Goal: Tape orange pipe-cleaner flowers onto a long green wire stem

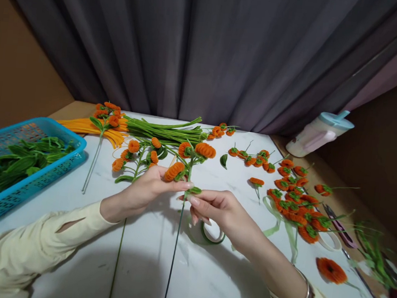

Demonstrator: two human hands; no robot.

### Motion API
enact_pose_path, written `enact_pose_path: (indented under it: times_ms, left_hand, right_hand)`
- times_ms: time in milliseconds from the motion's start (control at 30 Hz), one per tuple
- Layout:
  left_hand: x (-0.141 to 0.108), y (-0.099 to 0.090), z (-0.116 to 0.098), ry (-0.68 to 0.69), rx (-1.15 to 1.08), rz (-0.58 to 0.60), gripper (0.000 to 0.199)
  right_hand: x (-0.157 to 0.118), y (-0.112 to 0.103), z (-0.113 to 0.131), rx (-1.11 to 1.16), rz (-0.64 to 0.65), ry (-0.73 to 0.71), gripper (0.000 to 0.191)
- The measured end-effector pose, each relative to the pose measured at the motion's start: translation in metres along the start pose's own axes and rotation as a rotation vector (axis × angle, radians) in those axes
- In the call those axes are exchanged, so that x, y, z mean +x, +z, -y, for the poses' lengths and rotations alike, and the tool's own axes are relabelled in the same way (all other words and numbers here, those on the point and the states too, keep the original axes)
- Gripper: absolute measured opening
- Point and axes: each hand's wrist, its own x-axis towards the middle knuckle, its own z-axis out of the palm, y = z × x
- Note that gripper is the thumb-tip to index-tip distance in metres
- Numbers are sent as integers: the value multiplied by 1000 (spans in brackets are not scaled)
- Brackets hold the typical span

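Note:
My left hand is closed on a pipe-cleaner flower stem with several ridged orange blooms at its top. From the other side, my right hand pinches the same stem lower down, beside a small fuzzy green leaf. A long, thin dark wire runs down from the stem toward the near edge. Just under my right hand lies a roll of tape, partly hidden by the fingers.
A blue basket of green leaves stands left. Finished flower stems, green pipe cleaners and orange ones lie at the back. Loose orange blooms, scissors and a tumbler are on the right.

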Motion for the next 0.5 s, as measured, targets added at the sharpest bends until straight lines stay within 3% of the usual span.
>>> enact_pose_path:
  times_ms: [200,500]
  left_hand:
    - [-1,2,1,9,70,-36,19]
    - [-2,3,2,57,141,-56,19]
  right_hand:
    - [-2,5,3,26,-99,7,29]
    - [-1,5,3,38,-95,20,29]
